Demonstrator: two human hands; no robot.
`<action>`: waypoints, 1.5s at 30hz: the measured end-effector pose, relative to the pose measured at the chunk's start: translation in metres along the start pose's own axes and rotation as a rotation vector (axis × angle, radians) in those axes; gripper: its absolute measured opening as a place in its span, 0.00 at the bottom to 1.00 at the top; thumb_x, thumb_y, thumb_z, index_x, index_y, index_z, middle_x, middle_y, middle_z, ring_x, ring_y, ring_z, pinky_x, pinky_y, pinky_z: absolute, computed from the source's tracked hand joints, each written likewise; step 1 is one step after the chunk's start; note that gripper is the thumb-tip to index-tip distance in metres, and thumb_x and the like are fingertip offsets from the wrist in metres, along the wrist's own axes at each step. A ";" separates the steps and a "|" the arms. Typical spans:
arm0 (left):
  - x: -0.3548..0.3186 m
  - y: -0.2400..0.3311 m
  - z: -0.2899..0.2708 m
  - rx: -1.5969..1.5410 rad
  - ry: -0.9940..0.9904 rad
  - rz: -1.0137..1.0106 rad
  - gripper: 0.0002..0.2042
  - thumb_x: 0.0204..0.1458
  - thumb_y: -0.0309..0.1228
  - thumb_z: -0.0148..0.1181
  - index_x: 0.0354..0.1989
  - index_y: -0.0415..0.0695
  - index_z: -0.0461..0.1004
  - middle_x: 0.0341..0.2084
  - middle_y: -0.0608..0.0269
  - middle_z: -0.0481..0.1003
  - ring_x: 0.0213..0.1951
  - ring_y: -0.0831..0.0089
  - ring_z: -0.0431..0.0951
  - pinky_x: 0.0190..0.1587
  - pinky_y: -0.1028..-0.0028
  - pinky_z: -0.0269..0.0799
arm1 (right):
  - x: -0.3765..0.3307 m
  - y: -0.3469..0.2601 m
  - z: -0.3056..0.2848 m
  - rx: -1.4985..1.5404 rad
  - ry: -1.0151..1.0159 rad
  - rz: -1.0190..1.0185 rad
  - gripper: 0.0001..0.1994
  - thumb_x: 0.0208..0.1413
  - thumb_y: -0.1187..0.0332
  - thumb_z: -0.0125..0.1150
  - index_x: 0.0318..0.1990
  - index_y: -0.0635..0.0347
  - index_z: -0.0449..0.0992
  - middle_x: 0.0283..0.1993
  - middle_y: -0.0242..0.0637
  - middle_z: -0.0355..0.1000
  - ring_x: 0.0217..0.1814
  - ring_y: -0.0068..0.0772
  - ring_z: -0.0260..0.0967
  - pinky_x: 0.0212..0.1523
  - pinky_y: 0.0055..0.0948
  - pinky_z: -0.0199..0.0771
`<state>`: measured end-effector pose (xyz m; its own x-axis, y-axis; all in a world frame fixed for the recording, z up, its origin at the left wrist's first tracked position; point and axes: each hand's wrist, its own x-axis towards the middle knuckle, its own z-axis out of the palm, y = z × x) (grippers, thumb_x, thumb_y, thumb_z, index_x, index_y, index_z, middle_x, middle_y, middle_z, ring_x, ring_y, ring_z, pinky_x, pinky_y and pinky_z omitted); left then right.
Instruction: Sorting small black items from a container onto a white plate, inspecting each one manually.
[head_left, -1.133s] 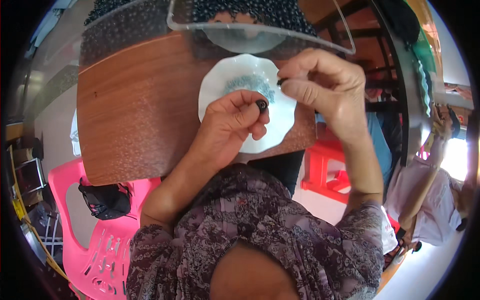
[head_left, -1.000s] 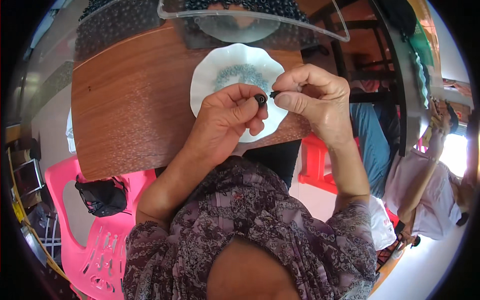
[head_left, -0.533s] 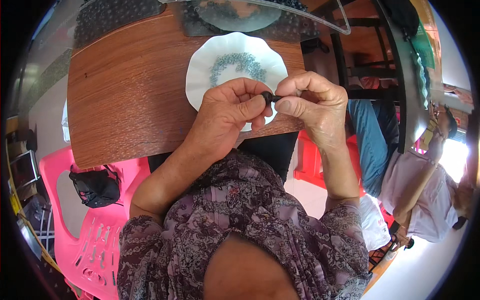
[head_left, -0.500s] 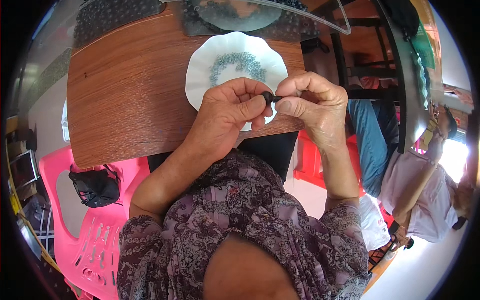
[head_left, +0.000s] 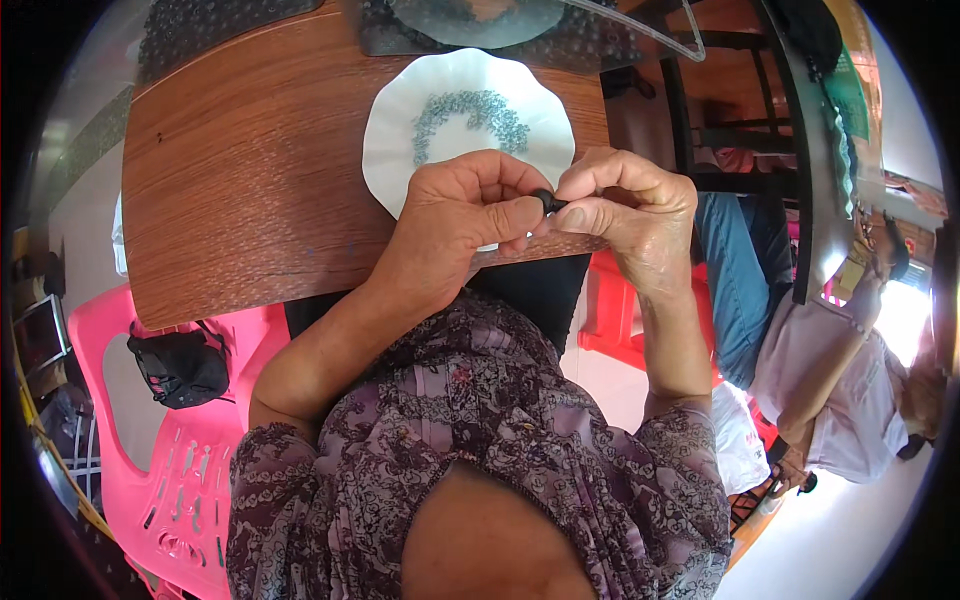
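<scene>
Over the near rim of a white scalloped plate (head_left: 392, 115), a small black knob-like part (head_left: 548, 201) sits between my two hands. My left hand (head_left: 450, 220) is closed in a pinch on its rounded end. The fingertips of my right hand (head_left: 635, 210) pinch the narrow end, which they mostly cover. On the plate lie many tiny clear bluish pieces (head_left: 480, 107) in a loose curve. My fingers hide the plate's near part.
The plate stands on a brown wooden table (head_left: 255, 160). Dark mats (head_left: 230, 25) lie along its far side. A pink chair (head_left: 190, 490) at left carries a black bag (head_left: 180, 368). A red stool (head_left: 610, 315) and a seated person (head_left: 830, 380) are at right.
The narrow end of the black part shows less now, and my fingertips are closer together. The whole view has shifted slightly.
</scene>
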<state>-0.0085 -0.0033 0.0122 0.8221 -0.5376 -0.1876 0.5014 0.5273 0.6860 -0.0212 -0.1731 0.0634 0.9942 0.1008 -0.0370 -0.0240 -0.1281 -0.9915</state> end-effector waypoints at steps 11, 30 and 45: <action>0.000 0.000 -0.004 0.039 -0.040 -0.058 0.09 0.46 0.20 0.60 0.35 0.32 0.72 0.23 0.60 0.74 0.22 0.80 0.70 0.26 0.83 0.66 | 0.006 0.002 -0.008 0.242 -0.116 0.298 0.14 0.32 0.81 0.68 0.31 0.70 0.75 0.29 0.39 0.72 0.29 0.25 0.71 0.31 0.22 0.76; -0.007 -0.007 -0.005 -0.012 -0.027 -0.196 0.08 0.46 0.22 0.60 0.33 0.30 0.72 0.22 0.54 0.74 0.19 0.75 0.73 0.20 0.79 0.70 | 0.002 0.028 -0.006 0.373 -0.329 0.203 0.06 0.40 0.84 0.60 0.29 0.70 0.74 0.28 0.44 0.74 0.27 0.29 0.72 0.31 0.24 0.74; -0.011 0.004 0.001 0.027 -0.022 -0.255 0.10 0.50 0.22 0.56 0.38 0.28 0.70 0.25 0.51 0.75 0.21 0.74 0.74 0.22 0.79 0.72 | -0.003 0.061 -0.006 0.642 -0.348 0.065 0.08 0.39 0.78 0.65 0.29 0.68 0.73 0.28 0.41 0.72 0.28 0.27 0.70 0.33 0.24 0.72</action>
<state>-0.0161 0.0037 0.0178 0.6634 -0.6657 -0.3416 0.6843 0.3552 0.6368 -0.0248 -0.1867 0.0041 0.9003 0.4342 -0.0296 -0.2446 0.4486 -0.8596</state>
